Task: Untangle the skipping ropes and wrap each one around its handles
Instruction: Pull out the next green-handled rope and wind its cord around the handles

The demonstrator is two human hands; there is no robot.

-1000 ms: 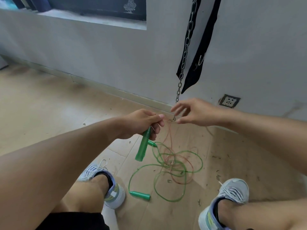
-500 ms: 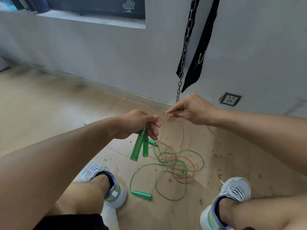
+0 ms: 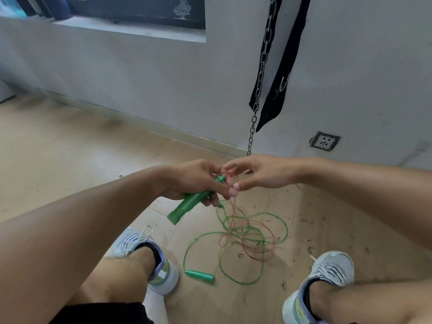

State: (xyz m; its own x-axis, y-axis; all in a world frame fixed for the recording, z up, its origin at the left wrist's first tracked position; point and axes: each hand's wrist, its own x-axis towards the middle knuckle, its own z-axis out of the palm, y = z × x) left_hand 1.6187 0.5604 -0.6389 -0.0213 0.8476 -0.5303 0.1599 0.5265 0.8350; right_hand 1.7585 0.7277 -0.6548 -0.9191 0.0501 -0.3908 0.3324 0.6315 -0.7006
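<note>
My left hand [image 3: 198,181] is shut on green handles [image 3: 190,203] that point down and to the left. My right hand [image 3: 261,174] meets it from the right, its fingertips at the thin red rope [image 3: 230,177] by the handle tops. From there the red rope drops to a tangle [image 3: 251,235] on the floor, looped together with a green rope [image 3: 238,277]. One more green handle [image 3: 199,275] lies on the floor between my shoes. Whether the right fingers pinch the red rope is not clear.
A metal chain [image 3: 259,83] and a black strap [image 3: 280,73] hang by the grey wall just beyond my hands. A wall socket [image 3: 324,141] sits low on the right. My shoes [image 3: 154,260] [image 3: 325,284] flank the tangle on the wooden floor [image 3: 58,155], which carries bits of debris.
My right hand has come down from near the chain's end and closed in on the left hand. The handles in my left hand have tilted from near upright to slanting left.
</note>
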